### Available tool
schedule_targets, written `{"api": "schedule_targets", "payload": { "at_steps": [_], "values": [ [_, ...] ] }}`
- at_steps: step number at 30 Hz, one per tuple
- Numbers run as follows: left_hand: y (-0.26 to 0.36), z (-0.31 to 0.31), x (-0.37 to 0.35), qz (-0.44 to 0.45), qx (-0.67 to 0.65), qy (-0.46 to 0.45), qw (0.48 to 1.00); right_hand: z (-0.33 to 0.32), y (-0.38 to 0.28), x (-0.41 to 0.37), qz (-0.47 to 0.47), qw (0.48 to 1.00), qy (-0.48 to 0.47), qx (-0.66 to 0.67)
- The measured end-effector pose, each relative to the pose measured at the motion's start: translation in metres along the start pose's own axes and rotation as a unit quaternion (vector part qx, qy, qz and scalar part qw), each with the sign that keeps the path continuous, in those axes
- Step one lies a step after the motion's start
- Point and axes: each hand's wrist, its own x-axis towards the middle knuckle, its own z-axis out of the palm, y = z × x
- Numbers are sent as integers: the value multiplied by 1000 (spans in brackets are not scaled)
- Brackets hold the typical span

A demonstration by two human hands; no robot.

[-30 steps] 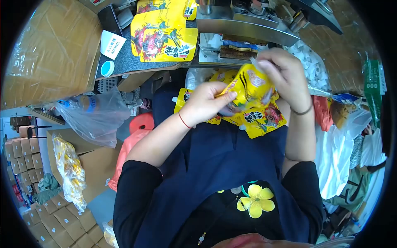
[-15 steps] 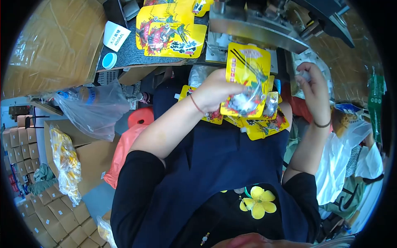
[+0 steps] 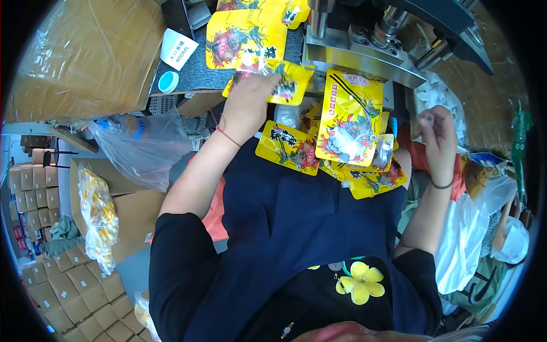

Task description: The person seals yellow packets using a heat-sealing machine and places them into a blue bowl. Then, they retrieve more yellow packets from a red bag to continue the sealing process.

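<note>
My left hand (image 3: 249,98) reaches up to the grey mat (image 3: 194,71) and grips a yellow spouted pouch (image 3: 288,84) by its lower edge. More of the same pouches (image 3: 246,34) lie stacked on the mat. Another yellow pouch (image 3: 350,122) hangs upright under the metal machine (image 3: 364,43), free of both hands. My right hand (image 3: 437,137) is raised at the right and pinches a small white cap (image 3: 428,119) at its fingertips. Several pouches (image 3: 288,147) lie across my dark blue apron (image 3: 302,228).
A heap of white caps (image 3: 441,94) sits right of the machine. A large wrapped cardboard box (image 3: 80,57) fills the upper left. A white paper cup (image 3: 178,49) and a blue lid (image 3: 168,82) rest by the mat. A plastic bag with a bottle (image 3: 139,145) and small cartons (image 3: 51,285) stand at left.
My left hand hung its pouch at the machine, let go, and moved up-left to grip another pouch on the mat. My right hand left that pouch and moved right, now pinching a cap.
</note>
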Motion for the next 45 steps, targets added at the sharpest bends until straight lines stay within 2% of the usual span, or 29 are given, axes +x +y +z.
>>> {"api": "schedule_targets", "payload": {
  "at_steps": [1,2,3,4,5,7,8,11,12,14,16,19,20,23,24,27,28,29,31,33,35,37,38,39,40,41,42,43,45],
  "values": [
    [6,0,-4,-75,-132,15,988,2,-1,0,-24,997,-31,-64],
    [13,0,-6,-148,-260,31,954,4,-6,1,-49,989,-61,-128],
    [23,0,-6,-218,-383,45,897,7,-9,1,-73,974,-90,-192],
    [39,-6,-3,-181,-327,28,927,12,-10,1,-57,980,-97,-165],
    [53,-9,0,-210,-344,-26,915,15,-6,2,-78,982,-122,-119],
    [79,-10,7,-198,-420,-41,885,30,-22,2,-18,994,-111,15],
    [81,2,6,-179,-402,-68,896,39,-30,2,7,987,-108,119],
    [103,9,10,-171,-383,-119,900,41,-51,2,50,985,-129,106],
    [108,12,11,-145,-363,-122,912,44,-46,6,-36,991,-109,68],
    [123,12,14,-199,-469,-135,850,49,-50,5,-34,995,-95,-3],
    [132,14,15,-241,-568,-166,769,61,-50,5,-71,993,-91,-37],
    [148,21,9,-293,-707,-159,623,47,-56,5,-44,982,-87,-160],
    [146,28,6,-271,-698,-178,638,43,-51,8,-108,966,-86,-218],
    [151,45,3,-212,-680,-209,670,36,-55,8,-76,947,-153,-272],
    [152,33,11,-249,-687,-275,625,30,-55,11,-59,934,-187,-299],
    [148,39,8,-239,-735,-287,566,18,-48,14,-70,943,-79,-315],
    [144,45,10,-266,-733,-278,561,1,-40,22,-87,875,-51,-474],
    [138,47,15,-276,-742,-249,557,-21,-19,31,-110,834,-25,-540],
    [121,49,26,-297,-757,-191,551,-50,7,36,-80,795,-74,-597],
    [110,47,43,-307,-787,-155,512,-53,30,46,-63,800,-123,-584],
    [99,50,50,-318,-784,-172,504,-53,46,53,-72,815,-152,-555],
    [99,53,50,-308,-781,-168,517,-54,57,55,-106,840,-161,-508],
    [101,54,48,-263,-742,-75,612,-56,61,53,-92,855,-136,-492],
    [83,50,48,-259,-603,-20,754,-56,59,51,-83,875,-122,-460],
    [55,43,51,-247,-438,35,864,-56,55,48,-72,894,-109,-428],
    [30,26,57,-156,-262,128,944,-57,53,46,-57,912,-97,-395],
    [5,9,63,-106,-42,243,963,-62,54,46,-54,902,-102,-416],
    [-24,7,58,-87,97,196,972,-60,48,42,-52,901,-91,-421],
    [-41,14,28,-41,206,5,978,-56,31,38,-54,896,-68,-435]
  ]
}}
